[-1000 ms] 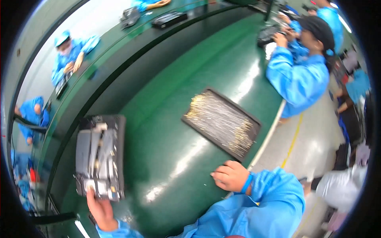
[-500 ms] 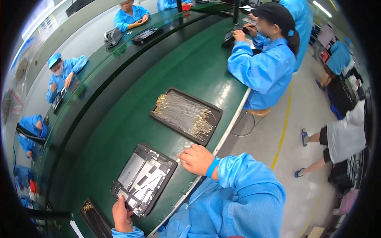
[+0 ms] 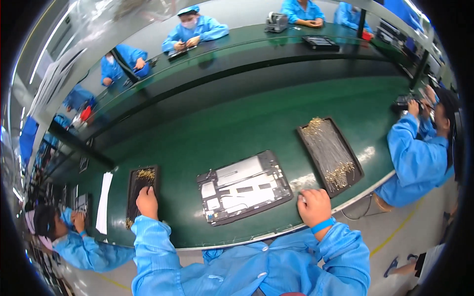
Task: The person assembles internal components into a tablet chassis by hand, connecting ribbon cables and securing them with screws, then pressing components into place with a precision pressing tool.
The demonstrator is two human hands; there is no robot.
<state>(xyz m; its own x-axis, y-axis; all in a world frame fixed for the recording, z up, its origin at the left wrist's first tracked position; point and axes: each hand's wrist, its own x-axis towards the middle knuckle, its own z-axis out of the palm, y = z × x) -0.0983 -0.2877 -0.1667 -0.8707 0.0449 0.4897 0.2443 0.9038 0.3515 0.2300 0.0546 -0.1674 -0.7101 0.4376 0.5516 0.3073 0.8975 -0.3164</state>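
An opened tablet (image 3: 245, 189) lies on the green bench before me, its silver, white and black inner parts facing up. Left of it, my left hand (image 3: 147, 202) reaches into a narrow dark tray (image 3: 157, 178) of thin black cables with gold ends (image 3: 145, 174). Its fingers are bent together; what they pinch is hidden. Beside the tablet's right end, my right hand (image 3: 314, 207) rests near the bench edge with curled fingers. A small pale bit shows at its fingertips, too small to name. A blue band circles that wrist.
A larger dark tray (image 3: 356, 169) full of clear cables with gold ends (image 3: 328, 150) sits at right. White paper strips (image 3: 103, 202) lie at far left. Co-workers in blue sit at both sides and behind a raised shelf (image 3: 222, 66). A dark post (image 3: 81, 143) rises at left.
My view has turned to the left. My left hand has let go of the tablet's corner and moved into the narrow tray. My right hand stays by the bench edge, fingers curled.
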